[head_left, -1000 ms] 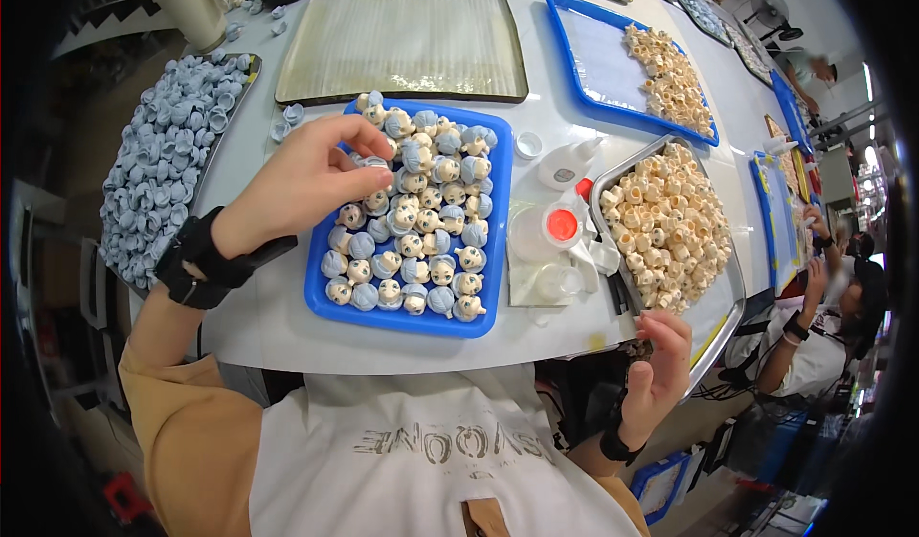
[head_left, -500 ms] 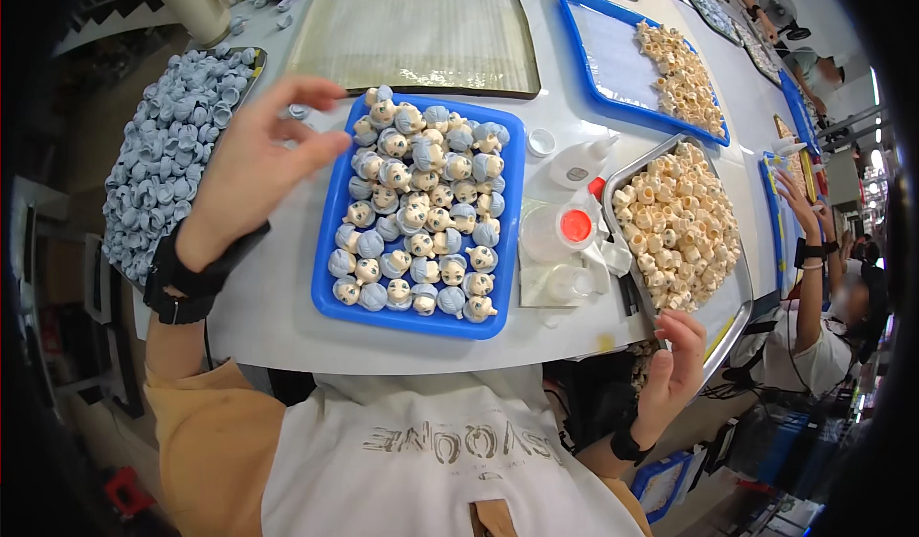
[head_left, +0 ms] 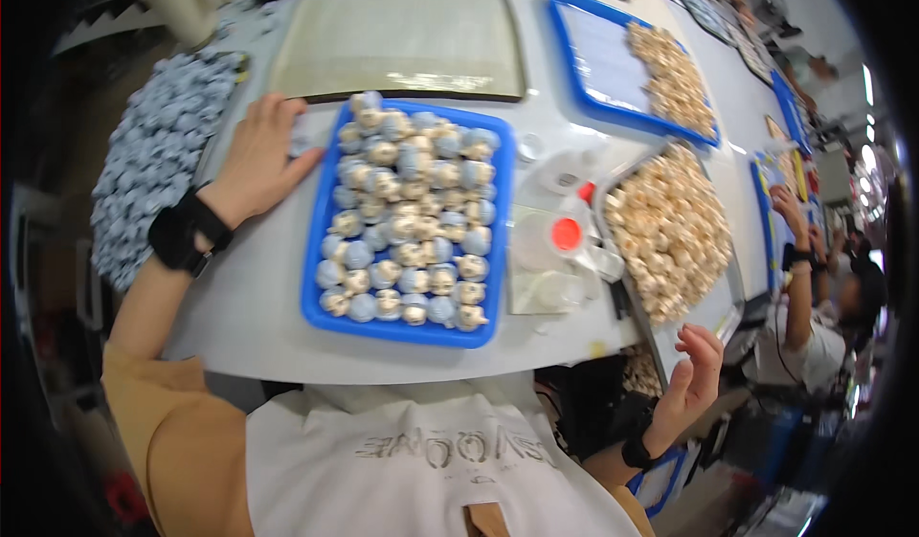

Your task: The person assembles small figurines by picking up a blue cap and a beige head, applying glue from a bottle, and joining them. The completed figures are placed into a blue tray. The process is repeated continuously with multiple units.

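Note:
My left hand (head_left: 257, 159) is low over the white table, between the heap of pale blue hair pieces and the blue tray. Its fingers stretch forward with the thumb apart, close to a few loose blue pieces (head_left: 301, 143). The blue tray (head_left: 402, 334) carries rows of small doll heads (head_left: 412, 216) with cream faces and blue hair, blurred here. At the lower right, past the table edge, my right hand (head_left: 687, 379) hovers with loosely bent fingers, thumb apart, nothing visible in it. Nearest to it is a metal tray (head_left: 725, 298) heaped with cream hollow head pieces (head_left: 667, 231).
Between the trays stand a red-topped tub (head_left: 565, 234), a white bottle (head_left: 565, 171) and a small cup (head_left: 529, 147). Beyond lie a shallow lined tray (head_left: 397, 39) and a blue tray (head_left: 598, 58) partly filled with cream pieces. A person (head_left: 814, 322) works at the right.
My left hand has come down from above the blue tray's left edge onto the table beside it. My right hand has shifted slightly down and right. The whole view has moved a little.

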